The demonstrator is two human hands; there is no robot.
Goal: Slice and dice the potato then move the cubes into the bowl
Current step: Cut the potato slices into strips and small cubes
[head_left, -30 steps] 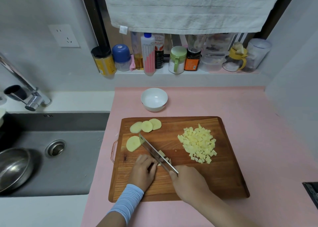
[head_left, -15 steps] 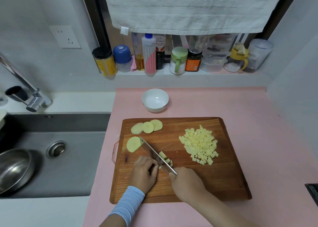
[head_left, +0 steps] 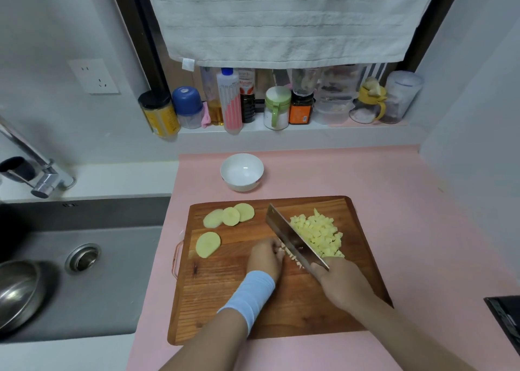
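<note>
A wooden cutting board (head_left: pixel 225 300) lies on the pink counter. A pile of potato cubes (head_left: pixel 318 235) sits on its right half. My right hand (head_left: pixel 343 283) grips the handle of a cleaver (head_left: pixel 292 238), whose blade stands tilted against the left side of the pile. A few freshly cut cubes (head_left: pixel 291 258) lie between the blade and my left hand (head_left: pixel 266 258), whose fingertips touch them. Three round potato slices (head_left: pixel 229 216) overlap at the board's far left, and one more slice (head_left: pixel 208 244) lies nearer. The white bowl (head_left: pixel 242 172) stands empty behind the board.
A sink (head_left: pixel 84 272) with a steel bowl (head_left: pixel 17 292) and a faucet (head_left: pixel 36 173) lies to the left. Bottles and jars (head_left: pixel 253 103) line the ledge at the back under a hanging towel (head_left: pixel 281 19). A dark object (head_left: pixel 506 320) sits at the right edge.
The cleaver has moved right from the cutting spot up to the cube pile. My left hand followed to the right, and the newly cut cubes now lie between it and the blade.
</note>
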